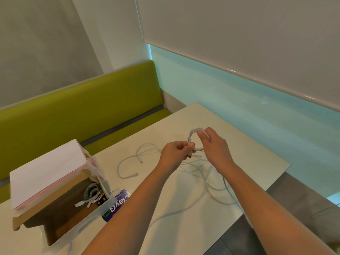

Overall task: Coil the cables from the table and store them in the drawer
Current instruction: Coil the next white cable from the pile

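At the left edge of the table [248,153] stands a small drawer unit with a white top [46,173], and its drawer [88,221] is pulled open toward the person, likely so finished bundles can be dropped straight in; a coiled cable [92,195] with a USB plug showing already lies inside. Just right of the drawer, a blue packet [117,206] lies flat, its white lettering upside down and reading roughly "Clay", with a smaller word that looks like "Clean". Further right, loose white cables [132,162] sprawl over the tabletop, not yet wound. Above them the left hand [174,153] pinches the crossing of a small white cable coil [193,138], apparently to keep the loops from springing apart, while the right hand [213,144] curls its fingers through the loop, seemingly shaping the next turn.
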`<action>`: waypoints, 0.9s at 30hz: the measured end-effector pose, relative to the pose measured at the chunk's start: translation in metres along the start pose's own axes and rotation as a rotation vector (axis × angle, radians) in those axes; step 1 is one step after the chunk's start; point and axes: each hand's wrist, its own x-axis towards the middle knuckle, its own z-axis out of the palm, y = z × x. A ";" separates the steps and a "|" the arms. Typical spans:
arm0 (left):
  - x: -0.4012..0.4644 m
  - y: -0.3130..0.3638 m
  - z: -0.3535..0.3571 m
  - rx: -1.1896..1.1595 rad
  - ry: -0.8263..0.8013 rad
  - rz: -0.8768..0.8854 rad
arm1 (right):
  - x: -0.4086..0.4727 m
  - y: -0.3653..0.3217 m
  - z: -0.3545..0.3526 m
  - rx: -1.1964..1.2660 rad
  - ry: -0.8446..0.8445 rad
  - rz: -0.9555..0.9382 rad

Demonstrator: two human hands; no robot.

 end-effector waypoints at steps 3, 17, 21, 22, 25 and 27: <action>0.003 0.004 -0.011 -0.011 -0.139 -0.068 | 0.000 0.003 -0.005 -0.021 -0.100 0.008; 0.016 0.017 -0.027 0.173 -0.006 0.050 | 0.005 0.010 -0.010 0.079 -0.224 0.069; 0.017 0.006 -0.033 0.087 0.212 0.011 | 0.004 0.025 -0.012 0.170 -0.241 0.118; 0.018 0.004 -0.035 0.025 0.260 -0.011 | 0.004 0.031 -0.012 0.151 -0.243 0.130; 0.018 0.002 -0.039 -0.132 0.372 -0.070 | 0.000 0.049 -0.010 0.073 -0.241 0.154; 0.018 0.002 -0.042 -0.236 0.419 -0.104 | -0.002 0.060 -0.006 0.020 -0.249 0.171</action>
